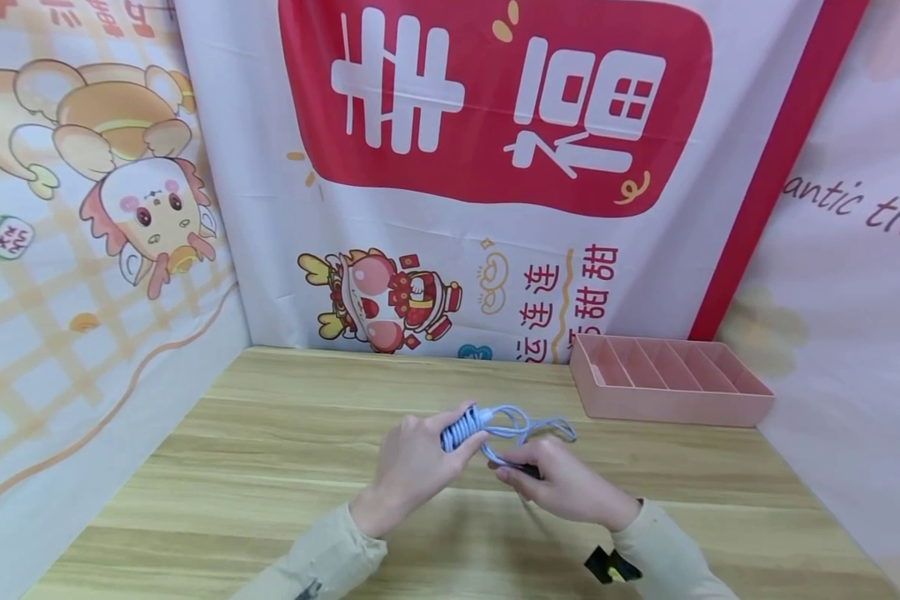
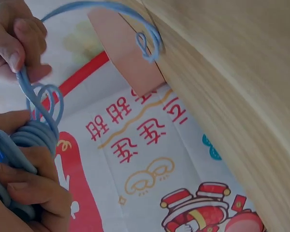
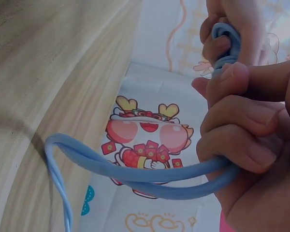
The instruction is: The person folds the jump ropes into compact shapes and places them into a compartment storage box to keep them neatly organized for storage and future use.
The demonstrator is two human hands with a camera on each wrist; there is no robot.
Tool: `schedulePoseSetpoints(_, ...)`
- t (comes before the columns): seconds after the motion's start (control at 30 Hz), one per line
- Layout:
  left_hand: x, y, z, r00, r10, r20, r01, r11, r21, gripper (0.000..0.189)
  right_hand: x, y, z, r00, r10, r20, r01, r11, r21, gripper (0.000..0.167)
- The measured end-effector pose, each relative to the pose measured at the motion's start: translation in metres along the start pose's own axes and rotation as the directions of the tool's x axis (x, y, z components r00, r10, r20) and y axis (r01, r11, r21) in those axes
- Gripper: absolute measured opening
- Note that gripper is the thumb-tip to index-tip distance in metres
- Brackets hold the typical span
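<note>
A light blue cord (image 1: 462,429) is wound into a tight coil, which my left hand (image 1: 417,460) grips above the table. In the left wrist view the fingers curl round the stacked turns (image 2: 35,137). Just to the right, my right hand (image 1: 570,485) pinches a length of the cord near a small dark piece (image 1: 529,471) that its fingers partly cover. Loose loops (image 1: 507,432) stand out between and beyond the hands. In the right wrist view, a doubled strand (image 3: 135,175) passes under the curled right fingers and hangs down over the table side.
A pink divided box (image 1: 675,404) stands at the table's back right corner, beyond the right hand. The wood-grain table (image 1: 307,417) ends against a printed cloth (image 1: 495,225) at the back, with patterned sheets on the left and right sides.
</note>
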State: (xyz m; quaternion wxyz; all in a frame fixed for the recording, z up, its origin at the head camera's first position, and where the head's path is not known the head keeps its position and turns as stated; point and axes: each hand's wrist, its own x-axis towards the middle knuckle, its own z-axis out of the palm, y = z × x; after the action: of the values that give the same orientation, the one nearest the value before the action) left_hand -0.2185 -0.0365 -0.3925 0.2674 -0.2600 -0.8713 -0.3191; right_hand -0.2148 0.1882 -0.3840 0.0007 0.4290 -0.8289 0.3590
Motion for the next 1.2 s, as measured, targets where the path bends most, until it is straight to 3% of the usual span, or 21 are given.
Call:
schedulePoseSetpoints(0.1,0.0011,-0.0036,-0.0016,0.999,0.030,0.018,-0.031,0.998,0.058,0.045,-0.0004,-0.0037,-0.0035,1.000,0.000,-0.019,0.000,1.000,0.001,0.014)
schedulePoseSetpoints(0.2,0.0019,-0.0050,-0.0038,0.995,0.039,0.087,-0.046,0.995,0.087,0.047,-0.0005,-0.0060,-0.0065,0.999,0.013,-0.034,-0.013,1.000,-0.005,0.018)
schedulePoseSetpoints(0.33,0.0037,-0.0049,-0.0067,0.979,0.064,0.192,-0.084,0.991,0.102,0.046,-0.0022,-0.0052,-0.0071,0.999,0.017,-0.029,-0.018,1.000,-0.022,0.020)
schedulePoseSetpoints(0.5,0.0044,-0.0065,-0.0079,0.963,0.094,0.254,-0.126,0.986,0.111,0.046,-0.0034,-0.0030,-0.0061,0.999,0.035,-0.027,-0.036,0.999,-0.029,0.022)
schedulePoseSetpoints(0.87,0.0037,-0.0081,-0.0062,0.938,0.163,0.306,-0.208,0.971,0.119,0.036,-0.0033,-0.0017,-0.0082,0.999,0.040,-0.008,-0.040,0.999,-0.022,0.015)
schedulePoseSetpoints(1.0,0.0025,-0.0067,-0.0042,0.932,0.203,0.302,-0.259,0.952,0.161,0.041,-0.0039,-0.0042,-0.0081,1.000,0.027,-0.008,-0.027,1.000,-0.016,0.013)
schedulePoseSetpoints(1.2,-0.0010,-0.0038,-0.0010,0.932,0.259,0.253,-0.321,0.914,0.247,0.046,-0.0036,-0.0109,-0.0035,0.998,-0.061,0.006,0.061,0.997,-0.049,0.014)
